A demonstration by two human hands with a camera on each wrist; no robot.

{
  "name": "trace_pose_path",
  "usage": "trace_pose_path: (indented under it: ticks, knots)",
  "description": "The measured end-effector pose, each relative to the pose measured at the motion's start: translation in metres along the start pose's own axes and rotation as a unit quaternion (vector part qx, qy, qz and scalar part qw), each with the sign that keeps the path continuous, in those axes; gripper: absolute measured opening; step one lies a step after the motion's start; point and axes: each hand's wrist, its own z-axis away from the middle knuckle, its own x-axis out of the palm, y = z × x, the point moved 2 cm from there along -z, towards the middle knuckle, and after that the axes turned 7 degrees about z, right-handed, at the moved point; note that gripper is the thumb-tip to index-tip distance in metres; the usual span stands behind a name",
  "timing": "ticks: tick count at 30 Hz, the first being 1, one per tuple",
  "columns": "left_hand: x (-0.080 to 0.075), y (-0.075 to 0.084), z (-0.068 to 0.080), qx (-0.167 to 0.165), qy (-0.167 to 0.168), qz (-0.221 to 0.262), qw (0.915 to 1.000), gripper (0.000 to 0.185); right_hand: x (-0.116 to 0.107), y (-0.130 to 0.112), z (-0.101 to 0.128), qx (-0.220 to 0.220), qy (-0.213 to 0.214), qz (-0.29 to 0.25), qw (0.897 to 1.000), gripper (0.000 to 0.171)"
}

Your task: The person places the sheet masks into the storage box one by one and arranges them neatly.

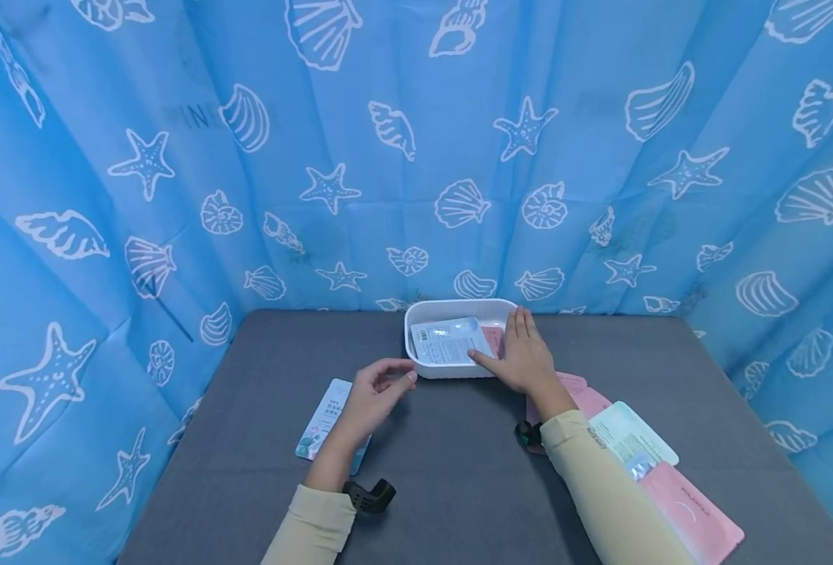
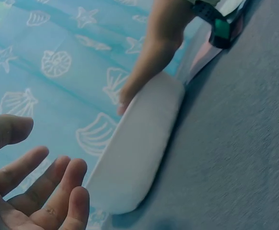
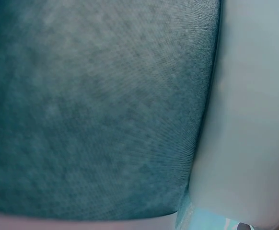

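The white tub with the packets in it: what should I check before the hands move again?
1. White plastic tub flat on the grey table: ok.
2. Pale blue packet inside the tub: ok, lying on top.
3. Right hand flat on the packets, fingers straight: ok.
4. Left hand holding nothing: ok, fingers loosely curled beside the tub.
5. Blue-and-white packet on the table by the left hand: ok.
6. Count of packets in the tub: cannot tell.
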Motion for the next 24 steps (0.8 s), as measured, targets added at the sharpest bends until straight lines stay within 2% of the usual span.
trace_pose_path:
  ticks: [4, 9, 14, 19, 24]
  knots:
    - [-0.013, 0.003, 0.000, -0.001, 0.011, -0.015, 0.9998, 0.036, 0.001, 0.001, 0.000, 0.002, -0.003, 0.004, 1.000, 0.133]
    - [-0.038, 0.006, 0.003, -0.005, 0.034, -0.029, 0.9990, 0.031, 0.000, 0.001, 0.001, 0.003, -0.004, 0.004, 1.000, 0.132]
    - [-0.068, 0.005, 0.009, -0.017, 0.056, -0.092, 0.9941, 0.038, 0.000, 0.000, 0.001, 0.003, -0.006, 0.003, 1.000, 0.132]
    - [-0.097, 0.002, 0.016, -0.054, 0.071, -0.137, 0.9866, 0.049, 0.001, 0.001, 0.000, 0.006, -0.008, 0.003, 1.000, 0.134]
    - [-0.117, -0.003, 0.022, -0.106, 0.064, -0.190, 0.9740, 0.068, 0.003, 0.002, -0.002, 0.005, -0.011, 0.001, 1.000, 0.135]
